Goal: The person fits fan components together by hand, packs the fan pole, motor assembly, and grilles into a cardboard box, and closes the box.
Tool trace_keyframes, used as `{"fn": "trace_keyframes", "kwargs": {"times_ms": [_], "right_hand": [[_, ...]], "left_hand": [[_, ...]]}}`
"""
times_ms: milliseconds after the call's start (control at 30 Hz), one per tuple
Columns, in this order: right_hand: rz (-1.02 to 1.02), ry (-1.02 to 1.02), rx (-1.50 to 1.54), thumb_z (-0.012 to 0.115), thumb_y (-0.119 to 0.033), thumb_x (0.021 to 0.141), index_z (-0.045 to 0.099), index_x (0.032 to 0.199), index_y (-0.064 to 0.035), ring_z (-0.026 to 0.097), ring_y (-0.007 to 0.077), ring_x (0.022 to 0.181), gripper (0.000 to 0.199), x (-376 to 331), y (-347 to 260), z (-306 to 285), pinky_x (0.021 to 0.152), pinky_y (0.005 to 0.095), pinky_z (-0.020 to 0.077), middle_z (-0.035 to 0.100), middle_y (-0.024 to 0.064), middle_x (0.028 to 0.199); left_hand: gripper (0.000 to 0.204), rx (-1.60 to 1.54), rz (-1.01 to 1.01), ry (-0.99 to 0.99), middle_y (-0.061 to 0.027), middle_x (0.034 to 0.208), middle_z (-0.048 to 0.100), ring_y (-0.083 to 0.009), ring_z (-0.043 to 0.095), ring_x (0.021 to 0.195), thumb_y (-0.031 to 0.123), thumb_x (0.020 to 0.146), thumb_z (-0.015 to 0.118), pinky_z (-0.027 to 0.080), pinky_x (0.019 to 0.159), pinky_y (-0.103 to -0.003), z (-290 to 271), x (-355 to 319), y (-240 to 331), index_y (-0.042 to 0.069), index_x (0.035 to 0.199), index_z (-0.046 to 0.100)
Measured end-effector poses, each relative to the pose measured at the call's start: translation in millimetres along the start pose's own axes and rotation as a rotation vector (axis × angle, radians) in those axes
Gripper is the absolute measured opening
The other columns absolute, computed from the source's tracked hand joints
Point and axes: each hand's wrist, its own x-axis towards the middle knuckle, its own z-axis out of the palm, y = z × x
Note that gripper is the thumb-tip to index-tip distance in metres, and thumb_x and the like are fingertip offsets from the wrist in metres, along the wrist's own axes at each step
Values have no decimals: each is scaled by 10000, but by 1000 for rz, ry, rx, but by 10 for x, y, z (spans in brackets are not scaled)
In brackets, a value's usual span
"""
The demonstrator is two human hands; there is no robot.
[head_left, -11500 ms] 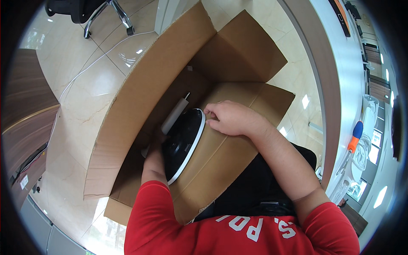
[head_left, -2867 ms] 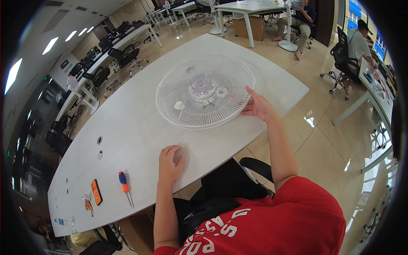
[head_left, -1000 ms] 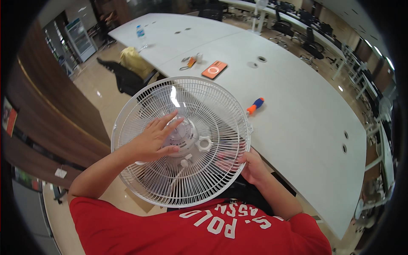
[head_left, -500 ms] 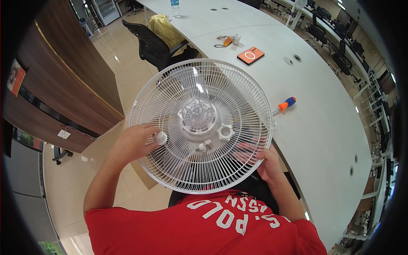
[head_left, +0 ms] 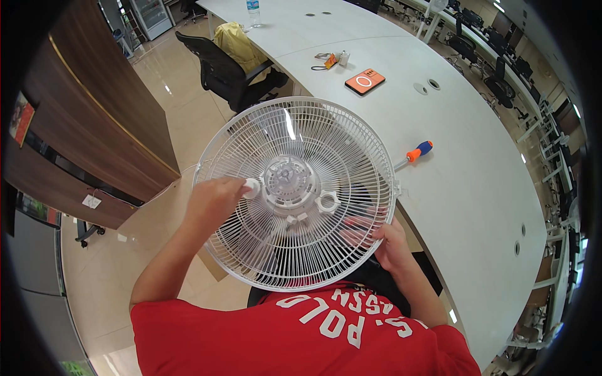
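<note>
A round white fan guard [head_left: 313, 257] of thin wires rests over my lap, its far edge against the table side. Behind its middle sits a clear round hub [head_left: 287, 178]. My left hand [head_left: 216, 203] pinches a small white round cap [head_left: 251, 187] above the wires, just left of the hub. My right hand [head_left: 390, 243] grips the guard's right rim, thumb outside and fingers spread behind the wires. A white ring nut [head_left: 328, 202] lies on the guard right of the hub. Small white plastic pieces [head_left: 298, 220] lie just below the hub.
The white table [head_left: 464, 207] curves along the right. On it are a screwdriver [head_left: 419, 151] with an orange and blue handle, an orange phone [head_left: 365, 81], small cabled items [head_left: 330, 61] and a water bottle [head_left: 253, 12]. A black chair [head_left: 219, 72] with yellow cloth stands beyond the guard.
My left hand has moved right and slightly up with the white cap, closer to the hub. The guard sits slightly lower in view. My right hand keeps its hold on the rim.
</note>
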Motion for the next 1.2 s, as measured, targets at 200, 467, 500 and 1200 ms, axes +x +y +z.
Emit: {"fn": "trace_keyframes", "kwargs": {"times_ms": [200,467,500,1200], "right_hand": [[38,4,-59,473,12,776,442,1432,55,693,433,1162,658,24,-50,146,1037,553,583,650,298,1303],[209,51,-189,459,45,794,415,1451,50,672,432,1197,658,41,-177,236,990,569,618,606,288,1351],[216,102,-242,466,8,794,434,1439,94,688,461,1154,652,48,-191,280,994,585,612,620,311,1332],[914,210,-499,447,-153,942,424,1423,75,563,527,1304,533,3502,2027,181,1067,719,466,542,320,1418]], "left_hand": [[600,-150,192,88,-178,1543,508,-406,521,1369,303,932,759,427,1118,-498,66,266,265,145,1476,561],[760,-344,113,-212,-292,1699,209,-513,293,1526,406,1011,613,247,1243,-588,900,106,247,118,1643,306],[759,-395,83,-274,-305,1695,207,-511,282,1534,405,1022,588,241,1249,-581,1017,47,247,108,1649,280],[839,-1278,-427,-690,-238,1737,184,-337,195,1612,425,1049,531,186,1297,-441,4731,245,-1831,73,1692,124]]}}
